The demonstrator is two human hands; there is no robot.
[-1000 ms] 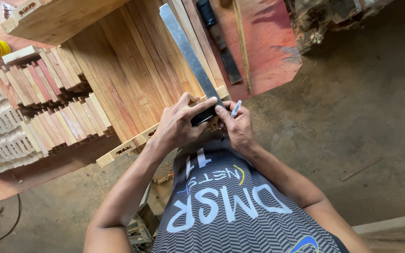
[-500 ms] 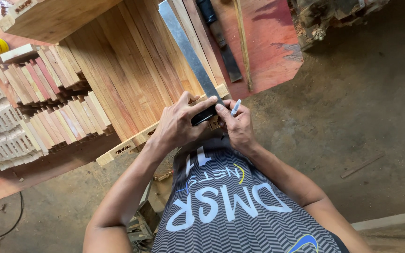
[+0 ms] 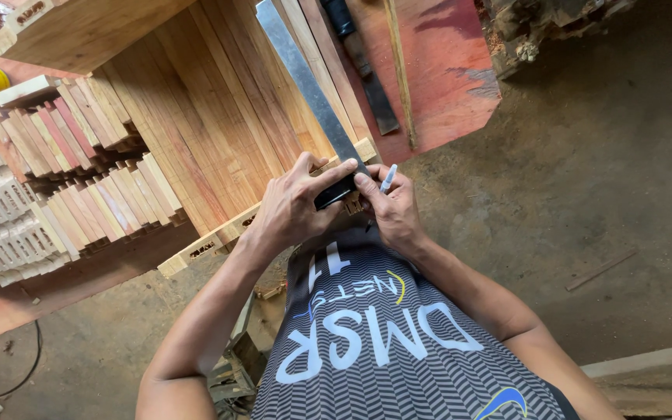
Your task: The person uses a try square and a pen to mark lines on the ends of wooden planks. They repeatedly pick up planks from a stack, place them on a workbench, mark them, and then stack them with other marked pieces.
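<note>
Head view, compared with the frames from a second and half a second back: almost no change. Both hands in the same place at the near end of the panel, square at the same slant, pen still up. Slight drift of the camera only. Reads as a steady hold for marking, not a repositioning.

Left hand [image 3: 293, 208]: fingers spread and pressed flat, thumb and forefinger reaching across to the dark stock of the metal square [image 3: 313, 89]. Clamped down on it, not curled round it.

Right hand [image 3: 392, 211]: fingers drawn together, pinching a white pen [image 3: 388, 178] upright against the edge of the square; fingertips also touching the stock from the right side. Pen tip hidden behind the fingers, contact with the wood not discernible.

Square: long steel blade running far-left across the wooden slat panel [image 3: 196, 117], stock at the panel's near edge, just ahead of the chest.

Surroundings: stacked short wood pieces [image 3: 79, 155] left of the panel; red board [image 3: 445, 70] to the far right bearing a dark flat bar [image 3: 367, 70]; dirt floor [image 3: 600, 179] right.
</note>
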